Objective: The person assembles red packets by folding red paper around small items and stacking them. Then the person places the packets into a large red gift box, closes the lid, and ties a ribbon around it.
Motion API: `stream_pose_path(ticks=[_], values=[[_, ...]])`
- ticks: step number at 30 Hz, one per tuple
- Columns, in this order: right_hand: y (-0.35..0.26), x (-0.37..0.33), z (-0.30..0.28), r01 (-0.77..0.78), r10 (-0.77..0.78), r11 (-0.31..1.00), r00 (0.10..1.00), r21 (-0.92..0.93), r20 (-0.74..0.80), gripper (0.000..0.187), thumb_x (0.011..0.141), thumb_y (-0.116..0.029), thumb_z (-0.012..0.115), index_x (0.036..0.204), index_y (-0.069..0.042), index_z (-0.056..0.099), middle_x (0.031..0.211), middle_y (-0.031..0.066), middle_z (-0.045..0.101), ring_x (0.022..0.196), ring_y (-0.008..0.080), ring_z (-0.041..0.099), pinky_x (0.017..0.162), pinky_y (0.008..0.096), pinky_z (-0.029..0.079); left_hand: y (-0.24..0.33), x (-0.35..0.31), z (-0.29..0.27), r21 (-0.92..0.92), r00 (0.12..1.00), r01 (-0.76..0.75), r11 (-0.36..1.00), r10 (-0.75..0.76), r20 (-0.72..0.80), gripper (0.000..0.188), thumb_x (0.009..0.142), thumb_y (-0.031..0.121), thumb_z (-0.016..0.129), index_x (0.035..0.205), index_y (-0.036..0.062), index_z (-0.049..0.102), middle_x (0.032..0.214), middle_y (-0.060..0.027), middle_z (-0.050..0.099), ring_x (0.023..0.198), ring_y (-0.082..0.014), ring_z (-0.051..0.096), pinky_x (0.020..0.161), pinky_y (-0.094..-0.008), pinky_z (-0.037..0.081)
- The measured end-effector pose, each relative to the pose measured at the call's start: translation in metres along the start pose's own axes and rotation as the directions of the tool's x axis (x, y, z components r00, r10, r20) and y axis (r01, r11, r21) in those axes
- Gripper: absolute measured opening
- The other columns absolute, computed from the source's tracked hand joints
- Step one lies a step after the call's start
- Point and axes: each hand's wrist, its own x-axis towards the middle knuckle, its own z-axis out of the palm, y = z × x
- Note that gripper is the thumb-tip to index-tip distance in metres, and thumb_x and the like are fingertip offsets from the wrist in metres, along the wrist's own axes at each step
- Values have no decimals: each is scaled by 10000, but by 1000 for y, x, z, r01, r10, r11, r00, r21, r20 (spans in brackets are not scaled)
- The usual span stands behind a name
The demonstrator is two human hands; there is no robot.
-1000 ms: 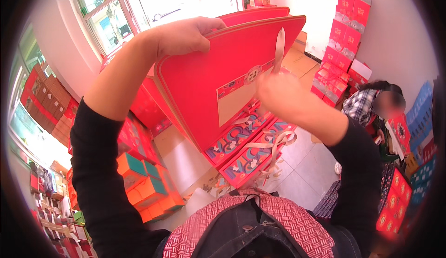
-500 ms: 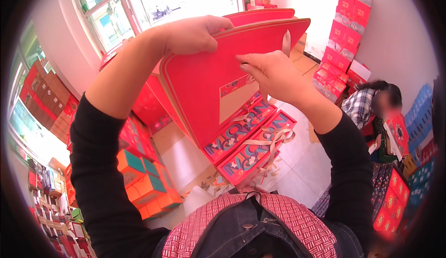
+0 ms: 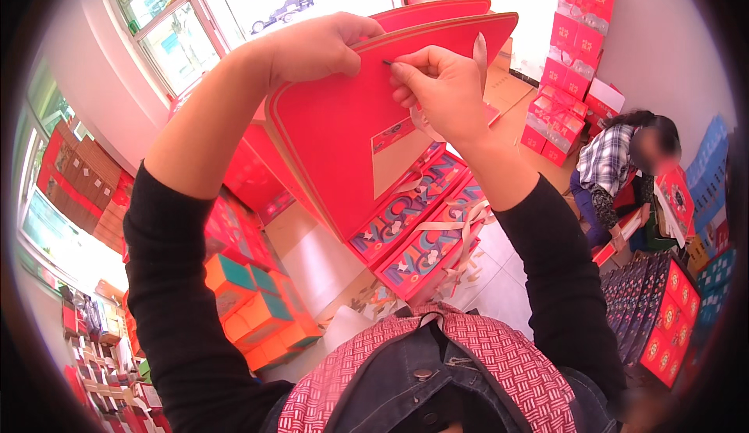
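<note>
Before me stands a large red cardboard panel [image 3: 335,144] with rounded corners, a thin gold border and a beige patch low on its face. A second red panel [image 3: 437,12] rises just behind it. My left hand [image 3: 324,47] is closed over the top edge, with the thumb on the near face. My right hand [image 3: 441,90] pinches a small, thin dark thing [image 3: 387,62] whose tip points at the panel's face; its kind is too small to tell. A pale ribbon [image 3: 481,51] hangs by the panel's right side, close to my right hand.
Below the panel lie red boxes with colourful lettering [image 3: 425,257] and a pale ribbon bow. Orange and green boxes [image 3: 257,308] are stacked left. At right, a person in a checked shirt [image 3: 608,160] bends among boxes. A tall stack of red boxes [image 3: 577,43] stands against the wall.
My right hand has moved up and slightly left along the panel, and the dark thing now shows more clearly. My left hand keeps its hold. The person at right has an arm lowered into view.
</note>
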Motion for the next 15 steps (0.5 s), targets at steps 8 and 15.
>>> stream_pose_path(ticks=[8,15], values=[[2,4,5,142,-148,978,988,-155,-30,103,792,-53,625,786,46,599,665,99,635,563,146,631,491,246,496,-6,4,-5,9,999,-22,1000,21,44,449,697,-49,467,1143,-59,515,984,-124,636,839,-167,640,767,-271,528],[4,10,9,558,-662,355,717,-751,220,102,724,-65,600,679,14,553,619,171,576,544,314,583,510,369,482,3,4,4,412,995,-52,910,82,-54,425,709,-38,461,1129,-44,532,941,-139,646,817,-188,637,741,-287,511]])
